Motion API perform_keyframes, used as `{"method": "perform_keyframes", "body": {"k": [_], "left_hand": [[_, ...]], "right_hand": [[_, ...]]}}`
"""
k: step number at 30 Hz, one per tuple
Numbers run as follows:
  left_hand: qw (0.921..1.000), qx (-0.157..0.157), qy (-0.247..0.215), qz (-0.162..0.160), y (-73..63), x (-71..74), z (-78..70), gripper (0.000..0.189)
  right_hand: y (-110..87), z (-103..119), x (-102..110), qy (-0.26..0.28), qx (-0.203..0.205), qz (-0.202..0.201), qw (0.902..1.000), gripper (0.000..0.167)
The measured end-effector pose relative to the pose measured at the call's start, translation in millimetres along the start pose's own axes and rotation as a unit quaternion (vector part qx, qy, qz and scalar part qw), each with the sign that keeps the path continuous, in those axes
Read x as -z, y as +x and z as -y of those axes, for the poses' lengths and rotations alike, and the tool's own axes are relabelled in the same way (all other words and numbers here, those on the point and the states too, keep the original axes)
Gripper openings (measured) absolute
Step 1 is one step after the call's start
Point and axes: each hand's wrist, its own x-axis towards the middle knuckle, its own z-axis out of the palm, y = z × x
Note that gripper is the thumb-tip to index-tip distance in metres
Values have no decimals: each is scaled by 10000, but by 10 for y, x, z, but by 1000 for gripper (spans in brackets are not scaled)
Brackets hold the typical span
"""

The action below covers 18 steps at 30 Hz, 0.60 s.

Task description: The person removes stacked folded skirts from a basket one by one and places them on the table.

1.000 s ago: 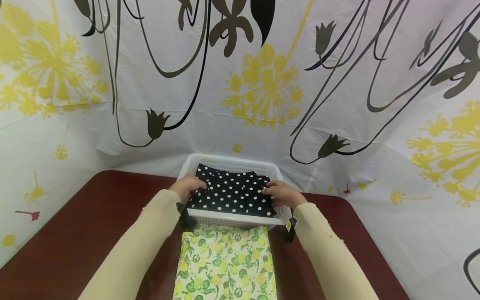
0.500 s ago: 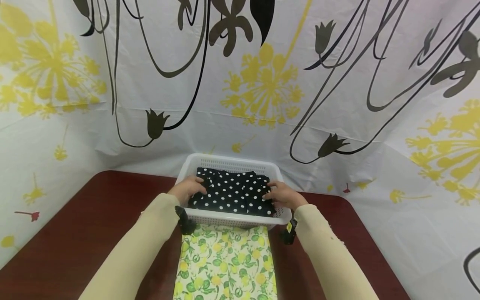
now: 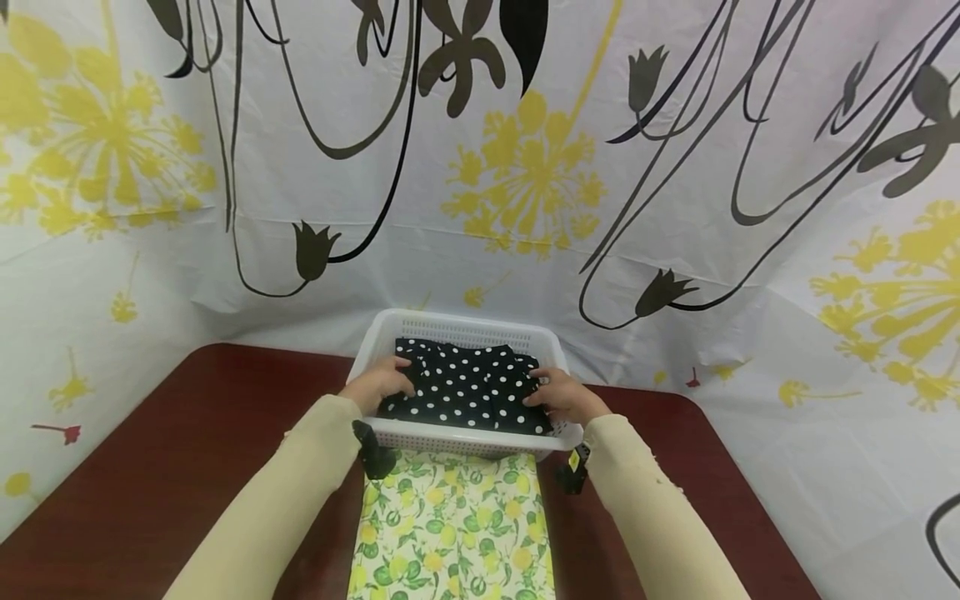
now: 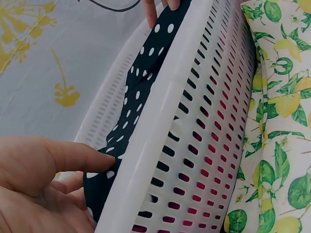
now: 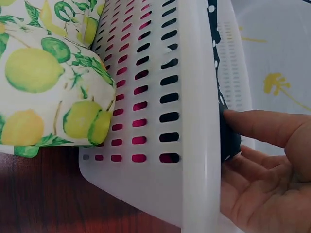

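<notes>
A folded black cloth with white polka dots lies inside a white plastic basket. My left hand holds its left edge, the thumb on the fabric and the fingers around the side, as the left wrist view shows. At the opposite edge, my right hand pinches the cloth between the thumb above and the fingers beneath. In the right wrist view that edge of the black cloth sits just inside the rim. Below it, something magenta shows through the basket's slots.
A folded lemon-print cloth lies on the dark red table, right in front of the basket. Behind the basket hangs a white sheet with flower prints. Small black devices are strapped at both wrists.
The cloth's back left corner has dropped lower into the basket, and the left hand has come down slightly with it. The right hand stays nearly in place, its fingers shifting a little.
</notes>
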Motion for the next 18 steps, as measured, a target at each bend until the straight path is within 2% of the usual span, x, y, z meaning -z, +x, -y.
{"method": "perform_keyframes", "body": {"k": [6, 12, 18], "left_hand": [[9997, -145, -199, 93, -25, -9, 29, 64], [9968, -135, -770, 175, -41, 23, 71, 66], [9910, -344, -1288, 110, -28, 80, 81, 69]], "right_hand": [[28, -50, 0, 4, 111, -37, 9999, 70], [49, -77, -24, -48, 223, -552, 9982, 67], [0, -94, -5, 550, 356, -628, 9959, 64]]}}
